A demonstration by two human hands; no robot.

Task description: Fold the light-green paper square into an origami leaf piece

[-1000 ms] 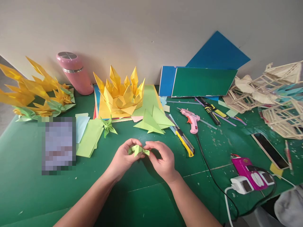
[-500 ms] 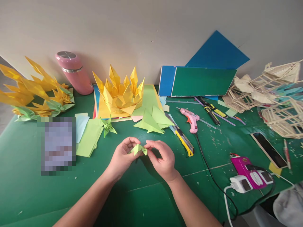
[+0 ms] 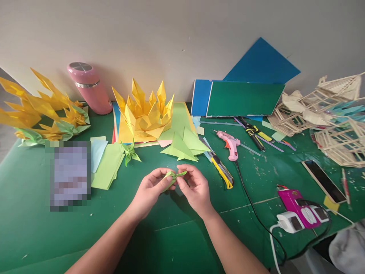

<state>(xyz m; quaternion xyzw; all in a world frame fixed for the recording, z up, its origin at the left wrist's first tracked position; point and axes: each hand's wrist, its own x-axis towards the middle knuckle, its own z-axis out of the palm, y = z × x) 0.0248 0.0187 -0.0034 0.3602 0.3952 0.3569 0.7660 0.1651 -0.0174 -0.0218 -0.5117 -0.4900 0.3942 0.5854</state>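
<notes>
Shaping the small folded paper (image 3: 172, 175) seems to want a light, steady grip from the left hand (image 3: 149, 189), whose thumb and fingers are clamped on it above the table (image 3: 171, 238), nearer the person than the paper flower (image 3: 131, 153). The right hand (image 3: 196, 189) has its fingertips at the narrow end, though whether they pinch it I cannot tell; easing creases there gently should avoid tearing.

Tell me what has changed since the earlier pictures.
The folded green paper has been turned and shifted slightly right, the left thumb now lying across it. The left hand and right hand both stayed on it. The glue gun, yellow cutter and middle yellow crown stayed put.
</notes>
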